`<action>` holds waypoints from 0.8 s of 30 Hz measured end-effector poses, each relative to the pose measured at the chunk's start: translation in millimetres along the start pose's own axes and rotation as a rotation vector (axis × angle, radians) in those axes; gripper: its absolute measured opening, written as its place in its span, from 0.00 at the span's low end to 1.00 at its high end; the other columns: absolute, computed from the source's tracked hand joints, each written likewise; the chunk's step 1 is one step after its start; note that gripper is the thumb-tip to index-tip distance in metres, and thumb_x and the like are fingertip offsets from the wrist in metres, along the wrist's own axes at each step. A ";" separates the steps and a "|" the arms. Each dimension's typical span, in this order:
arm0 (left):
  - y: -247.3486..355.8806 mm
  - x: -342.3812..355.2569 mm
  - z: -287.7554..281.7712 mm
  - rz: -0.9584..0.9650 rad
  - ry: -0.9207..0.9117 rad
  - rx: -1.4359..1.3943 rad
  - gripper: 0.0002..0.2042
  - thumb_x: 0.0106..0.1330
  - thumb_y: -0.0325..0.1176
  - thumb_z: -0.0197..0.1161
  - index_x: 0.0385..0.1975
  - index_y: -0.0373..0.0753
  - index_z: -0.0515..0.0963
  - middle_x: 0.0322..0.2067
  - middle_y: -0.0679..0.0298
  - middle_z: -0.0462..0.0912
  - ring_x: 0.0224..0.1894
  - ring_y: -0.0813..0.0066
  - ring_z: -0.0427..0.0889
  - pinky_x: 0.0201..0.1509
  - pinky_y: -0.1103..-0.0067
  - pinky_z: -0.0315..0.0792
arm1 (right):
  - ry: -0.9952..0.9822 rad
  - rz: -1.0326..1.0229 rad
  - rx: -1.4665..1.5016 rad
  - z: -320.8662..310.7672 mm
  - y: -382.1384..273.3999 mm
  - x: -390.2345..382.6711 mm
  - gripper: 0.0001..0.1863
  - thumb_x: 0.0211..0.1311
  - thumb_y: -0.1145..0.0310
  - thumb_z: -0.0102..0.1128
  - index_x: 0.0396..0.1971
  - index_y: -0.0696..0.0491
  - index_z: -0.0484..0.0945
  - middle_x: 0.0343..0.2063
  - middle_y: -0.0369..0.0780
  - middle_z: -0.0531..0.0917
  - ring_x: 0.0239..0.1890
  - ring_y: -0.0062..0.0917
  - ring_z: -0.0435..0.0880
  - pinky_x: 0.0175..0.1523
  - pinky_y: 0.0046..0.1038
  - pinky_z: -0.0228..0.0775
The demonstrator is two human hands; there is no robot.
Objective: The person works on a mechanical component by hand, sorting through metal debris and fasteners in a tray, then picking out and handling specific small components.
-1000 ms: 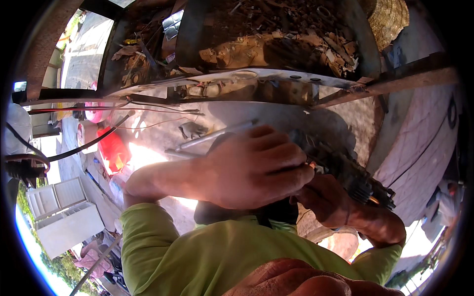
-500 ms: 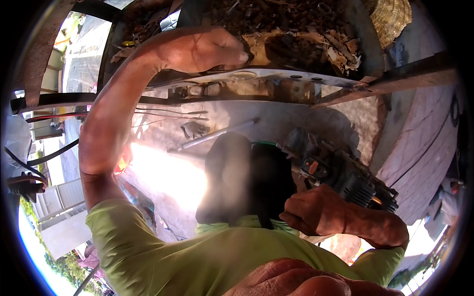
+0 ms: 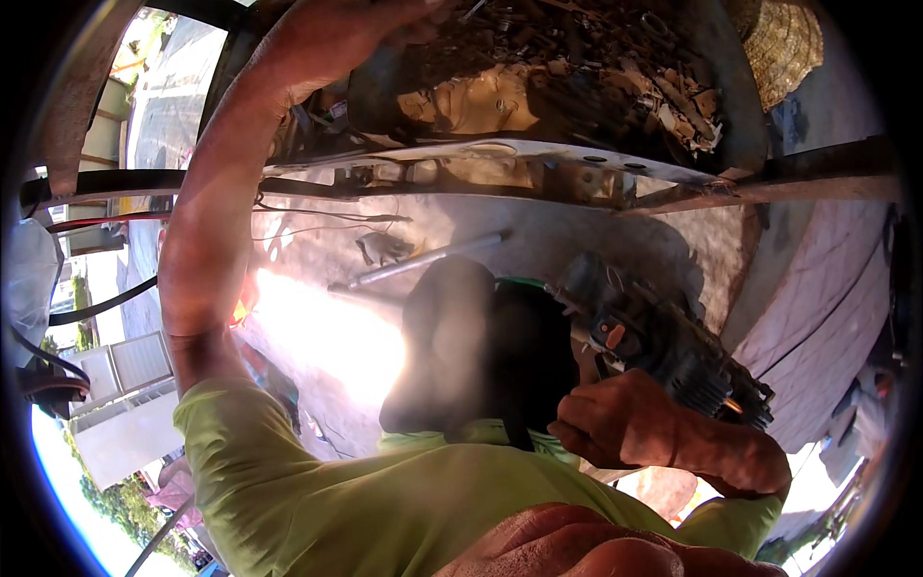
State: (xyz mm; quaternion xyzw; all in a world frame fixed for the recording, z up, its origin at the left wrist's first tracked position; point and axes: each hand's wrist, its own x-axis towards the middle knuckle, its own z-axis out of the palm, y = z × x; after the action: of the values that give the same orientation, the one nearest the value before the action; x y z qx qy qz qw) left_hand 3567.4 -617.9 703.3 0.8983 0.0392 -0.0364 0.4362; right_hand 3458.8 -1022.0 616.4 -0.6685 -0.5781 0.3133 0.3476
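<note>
My left hand (image 3: 389,21) is stretched far forward over a bin (image 3: 365,106) of loose scrap, at the top edge of the view. Its fingers are partly cut off and in shadow, so whether they grip anything is unclear. Rusty bolts, small metal bits and brown flakes (image 3: 615,48) fill the bin. Close to my body, my right hand (image 3: 620,418) is closed in a fist. A short dark piece shows at its upper side, but what the fist holds is hidden. Just beyond it lies a dark engine-like assembly (image 3: 663,337) with cooling fins.
A metal frame bar (image 3: 817,178) crosses in front, with a pale punched rail (image 3: 490,149) along the bin. On the ground below lie a metal tube (image 3: 433,258) and a small grey part (image 3: 383,248). Cables (image 3: 106,308) hang at left; a woven straw item (image 3: 784,48) is at upper right.
My left hand has moved from the bin's near edge farther forward over the scrap, toward the top of the view. My right fist stays nearly where it was.
</note>
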 end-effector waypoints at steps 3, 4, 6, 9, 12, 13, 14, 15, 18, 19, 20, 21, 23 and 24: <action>-1.0 3.1 -5.2 0.081 -0.044 0.013 0.13 0.77 0.34 0.61 0.53 0.34 0.82 0.46 0.61 0.86 0.46 0.73 0.85 0.55 0.76 0.80 | -0.010 0.007 -0.001 0.3 0.2 0.7 0.16 0.64 0.64 0.68 0.22 0.50 0.70 0.16 0.39 0.74 0.18 0.36 0.80 0.21 0.38 0.72; 2.7 4.1 -3.4 0.102 -0.070 0.001 0.12 0.77 0.33 0.61 0.53 0.34 0.82 0.47 0.60 0.86 0.46 0.72 0.85 0.56 0.75 0.80 | -0.009 0.012 0.001 0.8 0.4 0.7 0.16 0.64 0.64 0.68 0.22 0.50 0.70 0.16 0.39 0.74 0.18 0.36 0.80 0.21 0.38 0.72; 9.9 8.2 1.8 0.086 -0.106 0.041 0.12 0.76 0.32 0.62 0.52 0.34 0.82 0.48 0.59 0.86 0.47 0.71 0.85 0.58 0.74 0.80 | 0.001 0.019 0.014 2.8 2.4 0.1 0.16 0.64 0.64 0.68 0.22 0.50 0.70 0.16 0.39 0.74 0.18 0.36 0.80 0.21 0.38 0.72; 28.3 14.3 13.3 -0.003 -0.125 0.248 0.11 0.74 0.32 0.63 0.52 0.38 0.83 0.50 0.60 0.86 0.50 0.68 0.85 0.61 0.71 0.78 | -0.005 0.026 -0.005 3.5 4.0 -0.1 0.16 0.64 0.64 0.69 0.22 0.50 0.70 0.16 0.39 0.75 0.18 0.36 0.81 0.21 0.38 0.72; 44.6 12.7 23.0 -0.053 -0.184 0.419 0.12 0.74 0.34 0.64 0.53 0.43 0.84 0.53 0.61 0.85 0.54 0.67 0.83 0.65 0.70 0.75 | -0.018 0.043 -0.016 2.2 4.9 0.1 0.16 0.63 0.63 0.69 0.21 0.50 0.70 0.17 0.39 0.76 0.19 0.36 0.81 0.21 0.38 0.73; 38.2 18.9 23.3 -0.075 -0.245 0.384 0.12 0.74 0.34 0.64 0.54 0.45 0.84 0.53 0.61 0.85 0.55 0.67 0.83 0.66 0.69 0.74 | -0.021 0.037 -0.021 1.9 4.7 0.4 0.16 0.63 0.63 0.69 0.21 0.50 0.71 0.17 0.39 0.76 0.19 0.36 0.81 0.21 0.38 0.73; 33.2 23.4 24.4 -0.097 -0.307 0.350 0.12 0.74 0.35 0.64 0.54 0.46 0.84 0.54 0.62 0.85 0.56 0.67 0.82 0.67 0.69 0.74 | -0.022 0.032 -0.026 1.7 4.3 0.9 0.16 0.63 0.63 0.69 0.21 0.50 0.71 0.17 0.39 0.76 0.19 0.36 0.81 0.21 0.38 0.73; 30.5 25.7 26.8 -0.103 -0.339 0.351 0.12 0.74 0.35 0.64 0.54 0.46 0.84 0.54 0.62 0.85 0.56 0.66 0.82 0.66 0.69 0.74 | -0.024 0.030 -0.029 1.7 4.5 1.0 0.16 0.63 0.63 0.69 0.21 0.50 0.71 0.17 0.39 0.76 0.19 0.36 0.81 0.21 0.38 0.73; 33.6 30.5 35.1 -0.106 -0.396 0.401 0.12 0.74 0.35 0.63 0.55 0.45 0.84 0.55 0.60 0.85 0.57 0.66 0.81 0.66 0.68 0.74 | -0.028 0.036 -0.035 2.3 5.1 0.5 0.16 0.63 0.63 0.69 0.21 0.49 0.71 0.17 0.39 0.76 0.19 0.36 0.81 0.22 0.38 0.73; 42.9 29.4 36.7 -0.097 -0.387 0.447 0.12 0.75 0.34 0.62 0.55 0.44 0.84 0.55 0.59 0.84 0.57 0.65 0.81 0.66 0.68 0.74 | -0.029 0.042 -0.037 2.2 5.3 0.2 0.16 0.63 0.63 0.69 0.21 0.49 0.71 0.17 0.38 0.76 0.19 0.36 0.81 0.22 0.38 0.74; 47.6 29.4 37.8 -0.088 -0.379 0.494 0.12 0.75 0.34 0.62 0.55 0.44 0.84 0.55 0.58 0.84 0.58 0.65 0.81 0.66 0.69 0.74 | -0.029 0.046 -0.038 1.6 5.1 0.2 0.16 0.63 0.62 0.69 0.21 0.49 0.71 0.17 0.38 0.76 0.19 0.36 0.81 0.22 0.38 0.74; 41.9 29.7 37.0 -0.074 -0.293 0.502 0.12 0.75 0.34 0.62 0.55 0.43 0.84 0.54 0.57 0.85 0.57 0.64 0.82 0.65 0.69 0.74 | -0.033 0.042 -0.039 1.3 4.9 0.4 0.16 0.63 0.62 0.69 0.21 0.49 0.71 0.17 0.38 0.76 0.19 0.36 0.81 0.22 0.38 0.74; 24.8 33.1 34.3 -0.037 -0.124 0.513 0.13 0.74 0.33 0.62 0.55 0.42 0.83 0.53 0.55 0.85 0.57 0.62 0.82 0.64 0.69 0.75 | -0.038 0.043 -0.040 1.3 4.5 0.3 0.16 0.63 0.62 0.69 0.21 0.49 0.71 0.17 0.38 0.76 0.20 0.36 0.82 0.22 0.38 0.74; 27.4 30.9 34.1 0.052 -0.113 0.543 0.13 0.74 0.33 0.62 0.55 0.42 0.83 0.52 0.54 0.85 0.56 0.61 0.83 0.64 0.69 0.76 | -0.034 0.046 -0.041 1.4 4.4 -0.1 0.16 0.63 0.62 0.69 0.21 0.49 0.71 0.17 0.38 0.76 0.20 0.36 0.82 0.22 0.38 0.74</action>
State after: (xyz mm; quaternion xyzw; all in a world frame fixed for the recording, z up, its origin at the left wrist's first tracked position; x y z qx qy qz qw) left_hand 3599.8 -660.4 700.6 0.9795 -0.0193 -0.0843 0.1818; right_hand 3460.0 -1022.3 611.9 -0.6830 -0.5749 0.3206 0.3166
